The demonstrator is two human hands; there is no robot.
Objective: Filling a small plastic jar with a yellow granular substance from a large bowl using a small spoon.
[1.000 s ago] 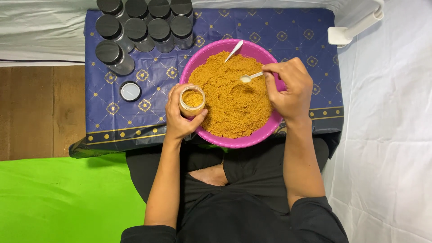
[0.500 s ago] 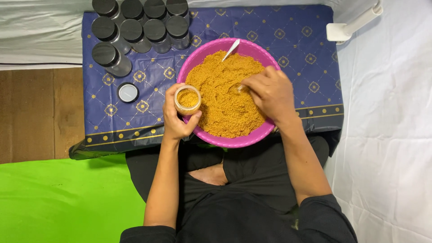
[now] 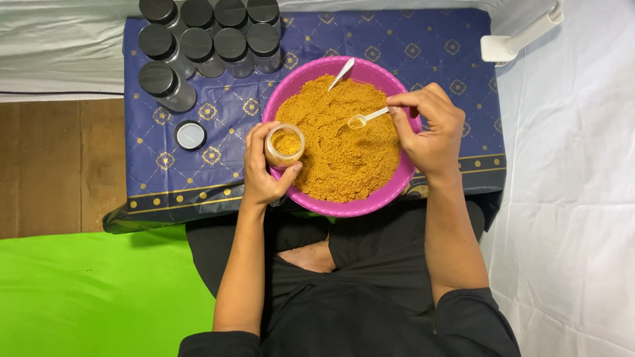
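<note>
Left hand [image 3: 261, 168] grips open jar [image 3: 284, 145] at bowl [image 3: 311, 73] rim, catching spills; right hand [image 3: 430, 129] fingers pinch loaded spoon [image 3: 366, 118] level over powder [image 3: 344, 158].

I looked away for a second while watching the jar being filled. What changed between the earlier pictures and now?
The right hand, which had dipped into the powder half a second ago, has lifted the small spoon back out, loaded, above the bowl. Nothing was taken up or let go. The left hand still holds the open jar at the bowl's edge; the second spoon, loose lid and capped jars stayed put.
</note>
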